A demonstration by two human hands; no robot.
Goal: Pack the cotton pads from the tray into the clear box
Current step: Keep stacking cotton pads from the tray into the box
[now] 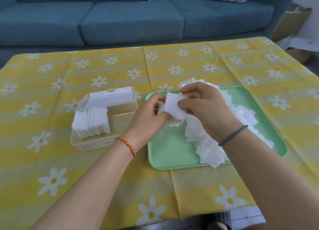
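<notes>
A green tray (170, 157) lies on the table at centre right, with several loose white cotton pads (205, 143) heaped along its middle and right side. Over the tray's left end both hands hold a small stack of white pads (172, 107). My left hand (150, 116) grips the stack from the left and below. My right hand (200, 102) pinches the top pad between thumb and fingers. To the left stands the clear box (120, 114), lid open toward the back, with a row of upright pads (91, 122) filling its left end.
A yellow tablecloth with white daisies (86, 178) covers the table. Behind the table is a blue sofa (131, 21) with cushions. A cardboard box (291, 22) stands at the far right on the floor.
</notes>
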